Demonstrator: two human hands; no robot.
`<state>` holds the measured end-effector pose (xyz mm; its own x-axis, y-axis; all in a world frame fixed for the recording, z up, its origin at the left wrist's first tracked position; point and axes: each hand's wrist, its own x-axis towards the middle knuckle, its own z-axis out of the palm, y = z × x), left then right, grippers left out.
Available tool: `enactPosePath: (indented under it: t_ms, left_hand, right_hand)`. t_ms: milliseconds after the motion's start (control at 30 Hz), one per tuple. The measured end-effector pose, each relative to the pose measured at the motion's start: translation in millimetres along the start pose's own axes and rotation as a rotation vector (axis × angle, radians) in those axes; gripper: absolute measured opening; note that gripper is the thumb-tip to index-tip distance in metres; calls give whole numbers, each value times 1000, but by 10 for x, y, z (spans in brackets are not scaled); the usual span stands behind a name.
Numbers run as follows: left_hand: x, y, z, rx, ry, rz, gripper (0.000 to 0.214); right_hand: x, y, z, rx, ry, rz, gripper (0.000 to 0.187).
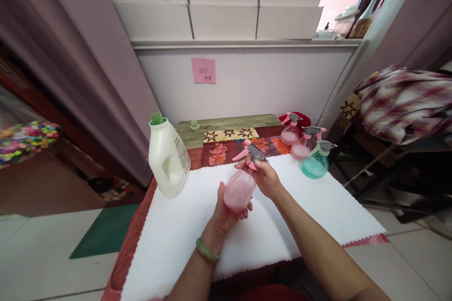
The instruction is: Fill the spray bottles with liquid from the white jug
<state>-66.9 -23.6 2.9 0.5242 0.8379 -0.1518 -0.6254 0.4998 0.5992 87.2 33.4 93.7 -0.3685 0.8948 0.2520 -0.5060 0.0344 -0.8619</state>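
Observation:
A pink spray bottle (238, 191) is held tilted above the white cloth, its spray head (254, 151) pointing up and away from me. My left hand (226, 216) cups the rounded body from below and the side, with a green bangle on the wrist. Around the collar and spray head, the fingers of my right hand (265, 176) are closed; some of them are hidden behind the bottle. Pale pink liquid shows through the clear wall.
At the left stands a large cream jug (167, 157) with a green spout, and a green cap (194, 125) lies behind it. Two pink spray bottles (290, 132) and a teal spray bottle (315, 164) are at the back right. A white cloth (282, 230) covers much of the table.

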Motion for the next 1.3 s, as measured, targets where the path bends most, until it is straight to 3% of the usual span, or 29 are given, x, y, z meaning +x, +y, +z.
enactPosePath:
  t_ms: [667,1100,1300]
  left_hand:
    - [13,7,-48,-37,55,-15,102]
    - [-7,16,16,-25,57,30,98]
    - [-1,22,-8,-21,46,-20,102]
  right_hand:
    - [26,110,-38,-156,78,-70,33]
    - [4,177,-71,-166,66,-75,31]
    - [-14,163,-111,-227,33,-61,31]
